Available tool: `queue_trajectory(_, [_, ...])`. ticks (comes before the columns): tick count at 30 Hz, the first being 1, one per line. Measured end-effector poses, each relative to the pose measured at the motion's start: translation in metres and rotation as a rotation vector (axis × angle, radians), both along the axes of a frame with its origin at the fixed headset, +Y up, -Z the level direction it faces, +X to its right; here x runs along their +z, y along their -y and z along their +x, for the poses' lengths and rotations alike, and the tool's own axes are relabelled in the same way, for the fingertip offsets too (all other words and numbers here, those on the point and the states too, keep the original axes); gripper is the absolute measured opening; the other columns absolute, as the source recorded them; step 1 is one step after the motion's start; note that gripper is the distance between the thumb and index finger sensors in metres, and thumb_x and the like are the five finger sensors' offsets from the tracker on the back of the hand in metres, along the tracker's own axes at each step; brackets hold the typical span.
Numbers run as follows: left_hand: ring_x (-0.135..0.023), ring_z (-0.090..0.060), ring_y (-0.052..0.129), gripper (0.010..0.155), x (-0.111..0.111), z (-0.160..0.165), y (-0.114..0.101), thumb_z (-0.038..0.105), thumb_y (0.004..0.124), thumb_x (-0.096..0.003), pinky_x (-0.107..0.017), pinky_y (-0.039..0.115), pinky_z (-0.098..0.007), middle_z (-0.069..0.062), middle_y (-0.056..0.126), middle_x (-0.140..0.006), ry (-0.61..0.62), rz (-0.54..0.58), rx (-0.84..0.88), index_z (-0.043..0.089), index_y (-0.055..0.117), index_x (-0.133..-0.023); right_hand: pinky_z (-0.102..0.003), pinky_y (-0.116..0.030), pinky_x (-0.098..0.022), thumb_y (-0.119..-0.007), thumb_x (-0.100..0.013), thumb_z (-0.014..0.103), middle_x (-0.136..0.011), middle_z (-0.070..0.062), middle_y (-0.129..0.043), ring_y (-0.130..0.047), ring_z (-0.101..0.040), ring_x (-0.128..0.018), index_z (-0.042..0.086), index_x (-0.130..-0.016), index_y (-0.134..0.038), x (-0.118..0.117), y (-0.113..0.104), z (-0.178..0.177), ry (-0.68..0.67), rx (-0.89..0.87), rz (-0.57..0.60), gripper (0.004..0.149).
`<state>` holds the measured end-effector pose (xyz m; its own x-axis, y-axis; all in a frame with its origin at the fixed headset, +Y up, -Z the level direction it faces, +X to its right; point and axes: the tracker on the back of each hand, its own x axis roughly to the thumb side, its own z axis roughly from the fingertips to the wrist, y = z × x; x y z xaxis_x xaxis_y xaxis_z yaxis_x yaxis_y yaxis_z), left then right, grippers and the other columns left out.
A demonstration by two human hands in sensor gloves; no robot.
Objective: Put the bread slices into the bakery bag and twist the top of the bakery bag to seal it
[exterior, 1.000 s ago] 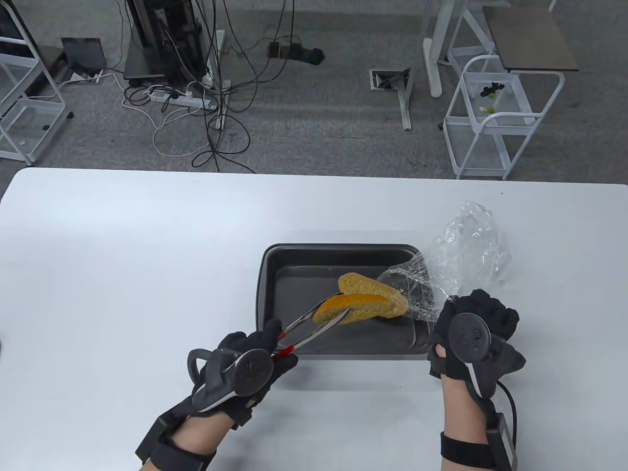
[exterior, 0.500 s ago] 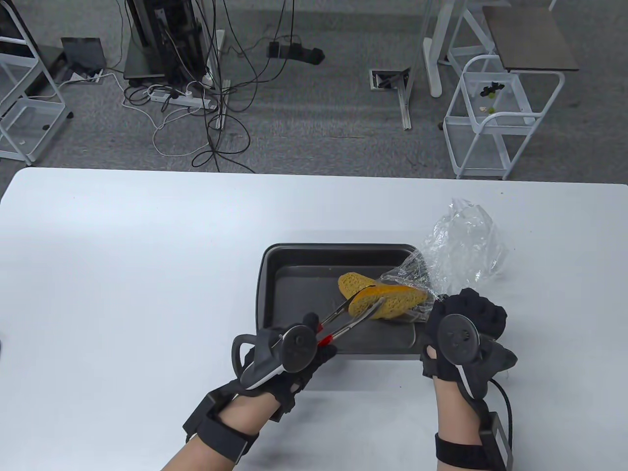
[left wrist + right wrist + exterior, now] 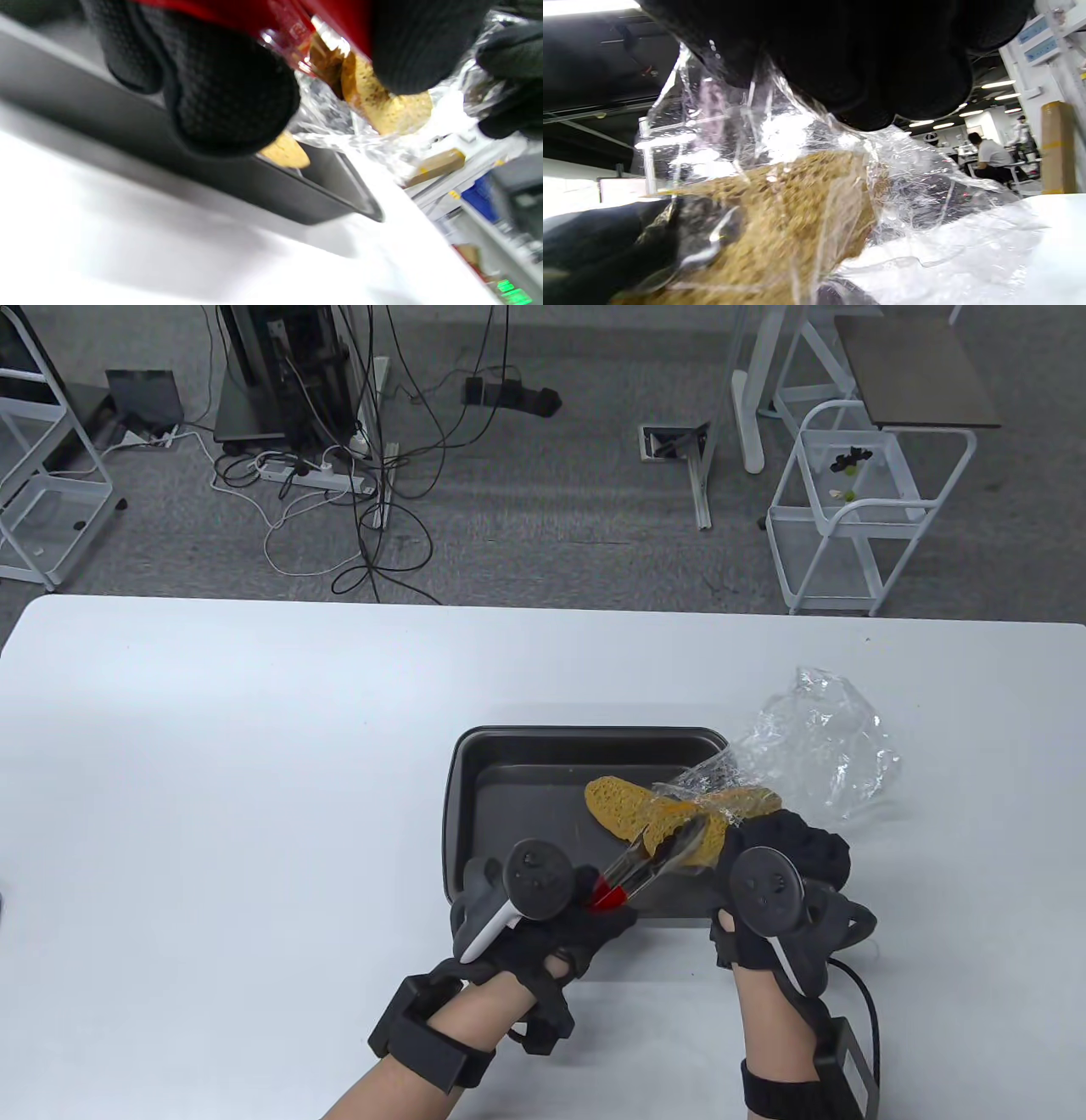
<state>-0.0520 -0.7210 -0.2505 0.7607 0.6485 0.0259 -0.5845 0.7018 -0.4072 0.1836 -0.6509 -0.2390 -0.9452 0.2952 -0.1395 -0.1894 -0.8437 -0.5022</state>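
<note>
My left hand (image 3: 551, 920) grips metal tongs (image 3: 657, 857) with red handles. The tongs pinch a bread slice (image 3: 730, 814) and hold it partway inside the mouth of the clear bakery bag (image 3: 814, 746). My right hand (image 3: 789, 865) holds the bag's near edge open; through the plastic the right wrist view shows the same bread slice (image 3: 793, 212) close up. A second bread slice (image 3: 615, 802) lies in the dark baking tray (image 3: 509, 746). The left wrist view shows the held slice (image 3: 382, 110) against the crinkled bag (image 3: 339, 127), over the tray (image 3: 212, 169).
The tray sits mid-table on the white table (image 3: 212, 772). The rest of the bag lies crumpled to the tray's right. Beyond the far table edge are cables, a power strip (image 3: 314, 475) and a white wire cart (image 3: 848, 509).
My left hand has moved right with the tongs, carrying the bread slice from above the tray into the bag's mouth. The right hand has shifted slightly left and down with the bag edge.
</note>
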Motion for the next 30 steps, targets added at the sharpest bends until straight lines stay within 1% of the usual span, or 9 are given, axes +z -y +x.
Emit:
queue_trajectory(1, [-0.036, -0.015, 0.110, 0.079, -0.001, 0.001, 0.003, 0.069, 0.086, -0.0430, -0.064, 0.084, -0.039, -0.006, 0.102, -0.070, 0.001, -0.052, 0.051, 0.012, 0.080, -0.098, -0.070, -0.062, -0.058, -0.085, -0.044, 0.031, -0.072, -0.027, -0.100, -0.093, -0.051, -0.058, -0.009, -0.050, -0.096, -0.001, -0.002, -0.003, -0.058, -0.012, -0.010, 0.041])
queue_trajectory(2, [-0.036, -0.015, 0.110, 0.079, -0.002, 0.002, 0.004, 0.069, 0.086, -0.0432, -0.064, 0.084, -0.039, -0.006, 0.102, -0.070, 0.009, -0.059, 0.070, 0.012, 0.080, -0.098, -0.070, -0.062, -0.058, -0.085, -0.044, 0.030, -0.072, -0.027, -0.099, -0.093, -0.051, -0.058, -0.009, -0.050, -0.096, 0.000, -0.003, -0.006, -0.087, -0.031, -0.011, 0.041])
queue_trajectory(5, [-0.037, -0.014, 0.110, 0.080, -0.003, 0.003, 0.001, 0.069, 0.086, -0.0431, -0.064, 0.084, -0.039, -0.006, 0.102, -0.070, -0.006, -0.019, 0.033, 0.012, 0.079, -0.099, -0.070, -0.062, -0.059, -0.085, -0.044, 0.030, -0.072, -0.027, -0.100, -0.093, -0.051, -0.058, -0.009, -0.050, -0.096, 0.002, -0.008, -0.013, -0.155, -0.029, -0.017, 0.041])
queue_trajectory(7, [-0.037, -0.014, 0.110, 0.080, -0.005, 0.004, 0.000, 0.070, 0.085, -0.0432, -0.064, 0.085, -0.039, -0.006, 0.102, -0.070, -0.010, -0.036, 0.056, 0.013, 0.079, -0.099, -0.070, -0.061, -0.059, -0.085, -0.044, 0.030, -0.072, -0.027, -0.100, -0.093, -0.051, -0.059, -0.009, -0.050, -0.096, 0.003, -0.011, -0.019, -0.216, -0.026, -0.044, 0.041])
queue_trajectory(11, [-0.037, -0.013, 0.110, 0.080, -0.012, 0.001, 0.000, 0.070, 0.085, -0.0439, -0.064, 0.085, -0.039, -0.006, 0.103, -0.070, -0.035, -0.084, 0.120, 0.012, 0.078, -0.099, -0.071, -0.061, -0.060, -0.085, -0.044, 0.029, -0.072, -0.027, -0.100, -0.093, -0.052, -0.059, -0.010, -0.051, -0.096, 0.004, -0.016, -0.034, -0.426, 0.001, -0.108, 0.041])
queue_trajectory(21, [-0.038, -0.012, 0.110, 0.081, -0.020, 0.000, 0.002, 0.070, 0.083, -0.0450, -0.063, 0.085, -0.038, -0.006, 0.102, -0.071, -0.079, -0.149, 0.193, 0.011, 0.077, -0.100, -0.071, -0.061, -0.060, -0.085, -0.045, 0.030, -0.073, -0.028, -0.099, -0.093, -0.052, -0.060, -0.010, -0.052, -0.095, 0.016, -0.025, -0.062, -0.560, -0.005, -0.118, 0.041])
queue_trajectory(25, [-0.038, -0.012, 0.110, 0.081, -0.022, -0.001, 0.003, 0.070, 0.082, -0.0466, -0.064, 0.085, -0.038, -0.007, 0.102, -0.071, -0.121, -0.208, 0.255, 0.011, 0.076, -0.101, -0.071, -0.061, -0.060, -0.085, -0.045, 0.029, -0.073, -0.028, -0.099, -0.093, -0.052, -0.060, -0.010, -0.052, -0.095, 0.016, -0.024, -0.066, -0.645, -0.086, -0.173, 0.041])
queue_trajectory(27, [-0.038, -0.012, 0.110, 0.081, -0.023, -0.001, 0.005, 0.070, 0.080, -0.0475, -0.064, 0.085, -0.037, -0.006, 0.102, -0.071, -0.140, -0.236, 0.274, 0.010, 0.075, -0.101, -0.071, -0.061, -0.060, -0.085, -0.045, 0.029, -0.073, -0.029, -0.098, -0.093, -0.052, -0.060, -0.011, -0.051, -0.095, 0.017, -0.026, -0.067, -0.667, -0.109, -0.161, 0.041])
queue_trajectory(30, [-0.039, -0.011, 0.110, 0.082, -0.025, -0.002, 0.008, 0.071, 0.080, -0.0483, -0.064, 0.084, -0.037, -0.006, 0.101, -0.072, -0.144, -0.280, 0.307, 0.009, 0.074, -0.102, -0.071, -0.061, -0.060, -0.085, -0.044, 0.029, -0.073, -0.028, -0.098, -0.093, -0.052, -0.060, -0.011, -0.051, -0.095, 0.017, -0.026, -0.068, -0.741, -0.167, -0.194, 0.041])
